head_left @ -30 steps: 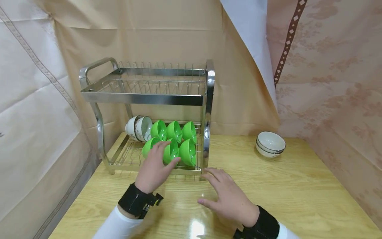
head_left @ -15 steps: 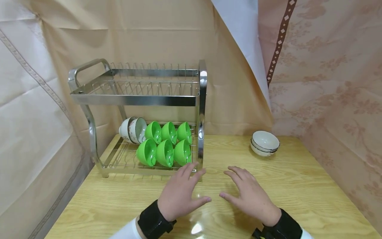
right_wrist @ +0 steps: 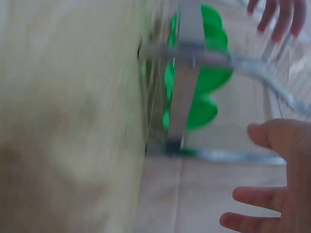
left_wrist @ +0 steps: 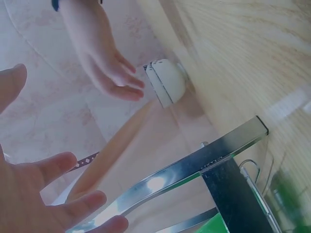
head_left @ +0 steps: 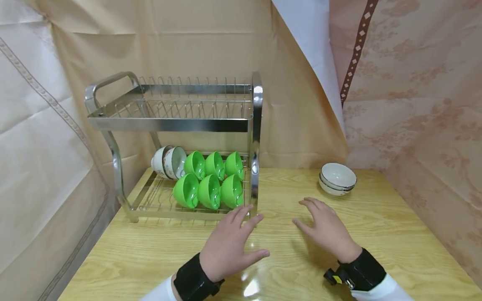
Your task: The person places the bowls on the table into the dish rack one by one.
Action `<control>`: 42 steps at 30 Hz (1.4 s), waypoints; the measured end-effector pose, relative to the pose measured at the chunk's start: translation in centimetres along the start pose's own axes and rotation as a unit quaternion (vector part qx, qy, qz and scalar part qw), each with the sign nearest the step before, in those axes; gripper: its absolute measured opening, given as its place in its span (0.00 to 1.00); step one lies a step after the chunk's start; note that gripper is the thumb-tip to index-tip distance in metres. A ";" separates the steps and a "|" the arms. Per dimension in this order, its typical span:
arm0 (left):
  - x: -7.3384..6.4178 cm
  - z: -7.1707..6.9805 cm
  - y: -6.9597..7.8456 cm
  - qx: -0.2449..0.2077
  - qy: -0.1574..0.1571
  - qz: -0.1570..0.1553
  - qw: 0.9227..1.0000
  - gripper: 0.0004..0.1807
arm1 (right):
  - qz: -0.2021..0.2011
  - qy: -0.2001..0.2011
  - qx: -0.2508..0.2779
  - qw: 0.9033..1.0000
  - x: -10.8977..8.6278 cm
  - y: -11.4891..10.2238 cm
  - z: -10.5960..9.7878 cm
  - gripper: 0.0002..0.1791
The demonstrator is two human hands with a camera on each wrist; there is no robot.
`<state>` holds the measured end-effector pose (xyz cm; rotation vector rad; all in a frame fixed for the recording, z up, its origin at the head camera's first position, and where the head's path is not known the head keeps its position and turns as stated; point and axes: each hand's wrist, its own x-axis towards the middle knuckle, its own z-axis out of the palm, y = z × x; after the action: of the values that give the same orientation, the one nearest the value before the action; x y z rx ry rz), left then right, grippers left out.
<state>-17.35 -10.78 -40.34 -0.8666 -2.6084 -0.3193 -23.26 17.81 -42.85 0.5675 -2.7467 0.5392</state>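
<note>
My left hand [head_left: 231,244] hovers over the table before the rack's front right corner, fingers spread and holding nothing. To its right, my right hand [head_left: 329,228] is also bare, thumb apart from the fingers, below the stack of white bowls [head_left: 339,176] with dark rims. Green cups [head_left: 209,192] lean in two rows on the lower shelf of the steel dish rack [head_left: 169,124]. At that shelf's back left, two white patterned cups [head_left: 174,163] tilt beside them. In the left wrist view, the bowls [left_wrist: 167,83] appear beyond the right hand's fingertips.
The rack's upper tier [head_left: 188,109] has upright wires and bears no dishes. Wood-grain table [head_left: 286,267] extends in front of the rack and to its right. Cloth hangings [head_left: 301,138] close off the back and both sides.
My left hand has drawn back from the green cups, toward me and to the right. My right hand has shifted right and forward, toward the white bowls.
</note>
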 end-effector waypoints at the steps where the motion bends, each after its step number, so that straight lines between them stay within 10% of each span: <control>1: 0.0 -0.1 0.0 0.000 0.003 0.000 1.000 0.45 | 0.006 0.007 -0.001 1.000 0.4 0.7 0.0 0.33; 12: -0.1 -0.2 -0.1 0.003 0.029 0.007 1.000 0.44 | 0.056 0.099 0.006 0.993 4.6 8.5 -1.5 0.26; 19: -0.1 0.1 -0.2 0.007 0.015 -0.002 1.000 0.44 | 0.066 0.083 -0.014 0.994 5.0 12.1 -0.9 0.21; 42: 0.1 0.2 -0.9 0.009 0.014 -0.014 1.000 0.44 | 0.054 0.092 -0.037 0.994 5.9 13.8 -0.1 0.12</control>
<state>-18.02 -11.32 -40.60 -0.8132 -2.5951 -0.3128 -34.35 27.68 -44.90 0.3346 -2.6190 0.4851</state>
